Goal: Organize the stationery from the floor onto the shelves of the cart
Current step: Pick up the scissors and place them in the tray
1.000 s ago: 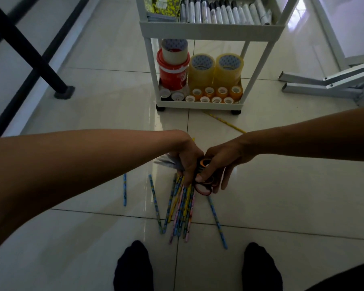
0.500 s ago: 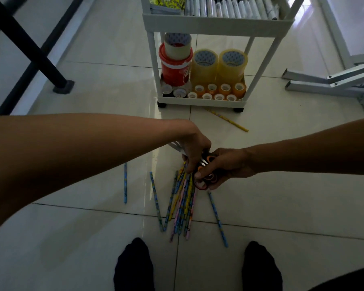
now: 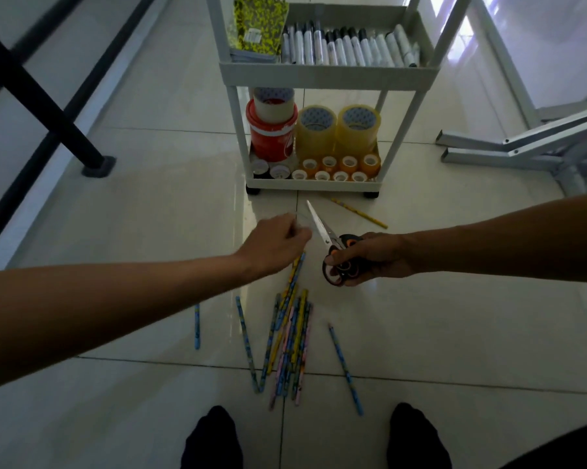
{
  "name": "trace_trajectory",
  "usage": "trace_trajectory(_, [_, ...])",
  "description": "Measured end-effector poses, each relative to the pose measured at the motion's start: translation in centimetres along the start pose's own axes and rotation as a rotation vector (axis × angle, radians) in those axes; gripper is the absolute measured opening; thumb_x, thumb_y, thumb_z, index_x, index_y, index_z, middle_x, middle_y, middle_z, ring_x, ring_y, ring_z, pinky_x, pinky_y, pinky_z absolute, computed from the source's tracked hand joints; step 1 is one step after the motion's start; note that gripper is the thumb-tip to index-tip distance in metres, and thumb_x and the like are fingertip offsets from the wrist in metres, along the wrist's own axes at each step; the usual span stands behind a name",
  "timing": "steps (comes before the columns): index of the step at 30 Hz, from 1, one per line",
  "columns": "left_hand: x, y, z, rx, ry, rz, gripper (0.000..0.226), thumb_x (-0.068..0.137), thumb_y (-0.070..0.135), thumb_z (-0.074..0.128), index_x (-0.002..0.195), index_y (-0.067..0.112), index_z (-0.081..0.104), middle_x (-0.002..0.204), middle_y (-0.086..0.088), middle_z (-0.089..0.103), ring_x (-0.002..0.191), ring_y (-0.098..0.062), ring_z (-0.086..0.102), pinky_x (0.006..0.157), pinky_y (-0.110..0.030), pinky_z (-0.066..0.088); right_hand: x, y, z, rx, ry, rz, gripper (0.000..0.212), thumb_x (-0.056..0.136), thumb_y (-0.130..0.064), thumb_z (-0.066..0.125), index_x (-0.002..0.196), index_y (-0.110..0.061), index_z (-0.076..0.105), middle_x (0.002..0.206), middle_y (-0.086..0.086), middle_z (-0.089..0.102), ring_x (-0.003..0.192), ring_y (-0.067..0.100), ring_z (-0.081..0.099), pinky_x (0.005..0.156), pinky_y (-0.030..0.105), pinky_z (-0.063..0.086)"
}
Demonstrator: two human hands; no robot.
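Note:
My right hand (image 3: 378,258) grips the black-and-orange handles of scissors (image 3: 321,229), lifted off the floor with the blades pointing up and left toward the cart (image 3: 325,76). My left hand (image 3: 271,243) hovers just left of the blades; it is blurred, its fingers curl away from me, and I cannot see anything in it. Below both hands, several patterned pencils (image 3: 290,340) lie in a loose pile on the tiled floor. A single yellow pencil (image 3: 359,213) lies in front of the cart's bottom shelf.
The cart's upper shelf holds a yellow notebook (image 3: 258,25) and a row of markers (image 3: 346,45); the bottom shelf holds tape rolls (image 3: 336,130). A black frame leg (image 3: 95,164) stands left, a white metal frame (image 3: 522,150) right. My feet (image 3: 210,438) are at the bottom.
My right hand has lifted the scissors off the pencil pile and drawn right. My left hand has come away from them and moved up toward the cart. The camera has tilted up.

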State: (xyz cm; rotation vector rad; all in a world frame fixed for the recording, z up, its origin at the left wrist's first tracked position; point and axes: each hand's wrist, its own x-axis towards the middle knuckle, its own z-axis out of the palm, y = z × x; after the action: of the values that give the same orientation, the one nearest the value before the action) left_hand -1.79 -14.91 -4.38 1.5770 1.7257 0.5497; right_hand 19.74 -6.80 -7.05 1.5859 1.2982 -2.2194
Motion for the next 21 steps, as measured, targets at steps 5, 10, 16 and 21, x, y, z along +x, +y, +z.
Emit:
trace_trajectory(5, [-1.7, -1.3, 1.2, -0.792, -0.576, -0.639, 0.087, 0.082, 0.077, 0.056, 0.152, 0.033, 0.03, 0.145, -0.017, 0.046, 0.106, -0.032, 0.07, 0.076, -0.041, 0.061, 0.3, -0.8, 1.4, 0.063, -0.062, -0.026, 0.06, 0.067, -0.023, 0.087, 0.119, -0.004, 0.062, 0.109, 0.016, 0.074, 0.1, 0.028, 0.073, 0.069, 0.032, 0.062])
trace_trajectory(10, [-0.3, 0.1, 2.4, -1.011, -0.528, -0.565, 0.038, 0.096, 0.059, 0.051, 0.124, 0.034, 0.059, 0.127, -0.009, 0.063, 0.11, -0.032, 0.069, 0.083, -0.047, 0.06, 1.5, -1.0, 3.5, 0.144, -0.117, -0.078, 0.055, 0.077, -0.018, 0.082, 0.124, -0.002, 0.058, 0.111, 0.02, 0.072, 0.101, 0.032, 0.072, 0.071, 0.032, 0.061])
trace_trajectory(16, [0.8, 1.3, 1.9, -1.122, -0.302, -0.711, 0.037, 0.1, 0.043, 0.055, 0.13, 0.02, 0.056, 0.123, -0.014, 0.062, 0.106, -0.035, 0.069, 0.08, -0.046, 0.061, 1.2, -2.6, 4.6, -0.089, 0.022, -0.209, 0.037, 0.093, -0.025, 0.067, 0.122, -0.003, 0.061, 0.112, 0.02, 0.07, 0.101, 0.031, 0.071, 0.088, 0.045, 0.059])
trace_trajectory(21, [-1.5, 5.2, -1.8, -1.086, -0.254, -0.877, 0.026, 0.102, 0.035, 0.053, 0.119, 0.018, 0.061, 0.109, -0.015, 0.069, 0.092, -0.028, 0.071, 0.082, -0.041, 0.061, -3.8, -4.8, 6.6, -0.383, 0.044, -0.189, 0.041, 0.095, -0.044, 0.058, 0.109, -0.005, 0.06, 0.102, 0.009, 0.069, 0.094, 0.022, 0.068, 0.076, 0.035, 0.061])
